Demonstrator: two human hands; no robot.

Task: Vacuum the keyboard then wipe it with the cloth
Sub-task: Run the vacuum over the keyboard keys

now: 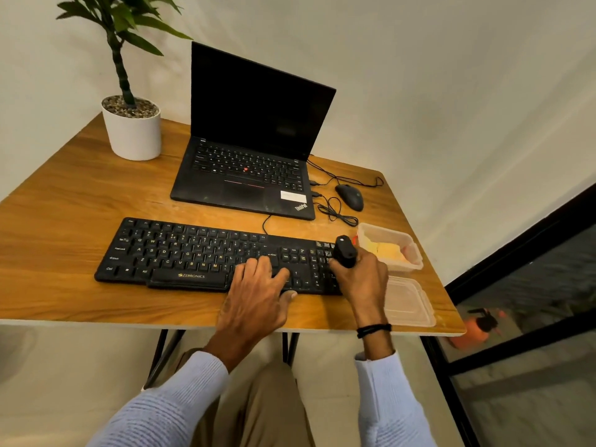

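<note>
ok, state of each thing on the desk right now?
laptop: lid open, screen dark
keyboard: left hand resting on keys
vacuum: gripped by right hand, at keyboard's right end
container: open, yellow cloth inside
lid: off, flat on table
mouse: untouched

Single head-worn wide-angle view, looking forward and down, close above the wooden table (64,221)

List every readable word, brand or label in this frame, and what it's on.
"ZEBRONICS": front edge of the keyboard.
"ThinkPad": palm-rest corner of the laptop.
Key letters such as "Q", "W", "E": keyboard.
Laptop's white sticker: too blurred to read.
Laptop key legends: too small.
</note>
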